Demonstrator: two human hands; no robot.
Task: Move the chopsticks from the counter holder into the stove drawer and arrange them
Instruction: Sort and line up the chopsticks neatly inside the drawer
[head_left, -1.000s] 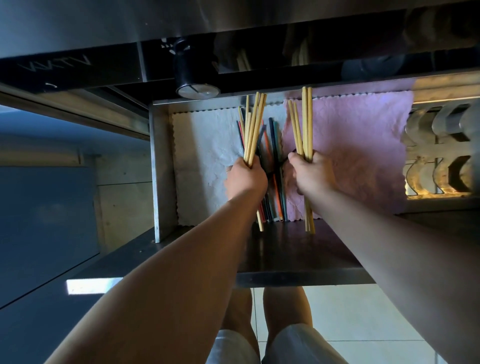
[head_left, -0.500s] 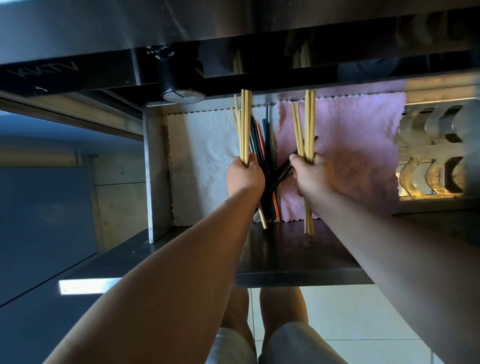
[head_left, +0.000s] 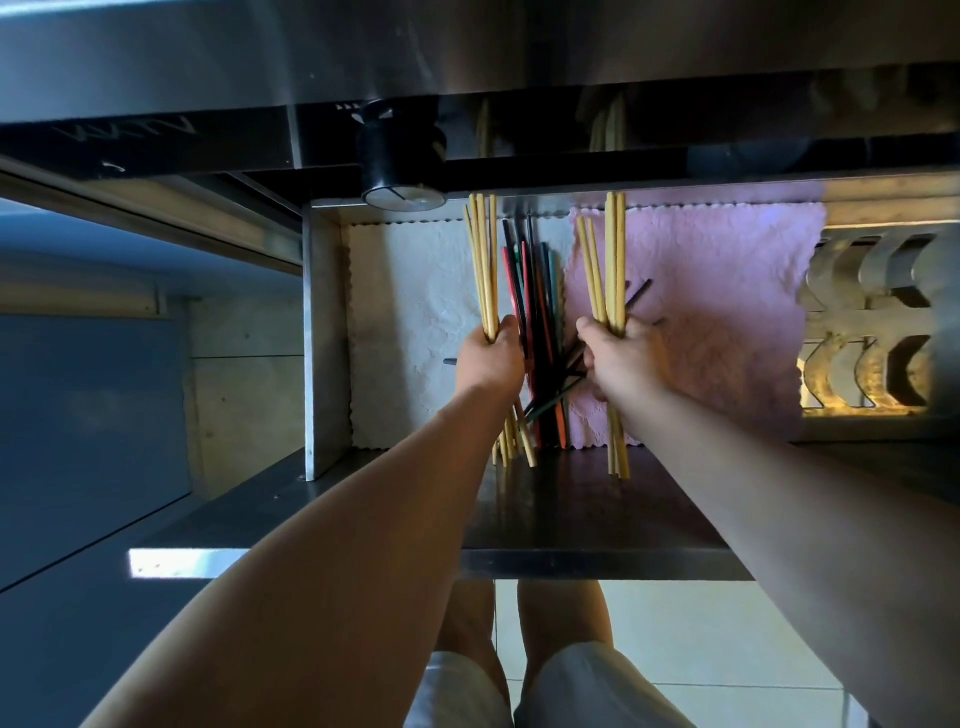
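Steel drawer (head_left: 322, 338) open, lined with 2 cloths: white cloth (head_left: 410, 322), pink cloth (head_left: 727, 291); tiled floor (head_left: 701, 649) below. Left hand (head_left: 491, 358) fist-grips left bamboo bundle (head_left: 483, 265), right hand (head_left: 621, 358) fist-grips right bamboo bundle (head_left: 608, 260). Coloured chopsticks (head_left: 535, 291) lie in the drawer between them.

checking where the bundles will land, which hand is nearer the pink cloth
Right. The right hand, gripping bamboo chopsticks, is over the left edge of the pink cloth; the left hand is over the white cloth, beyond the coloured chopsticks.
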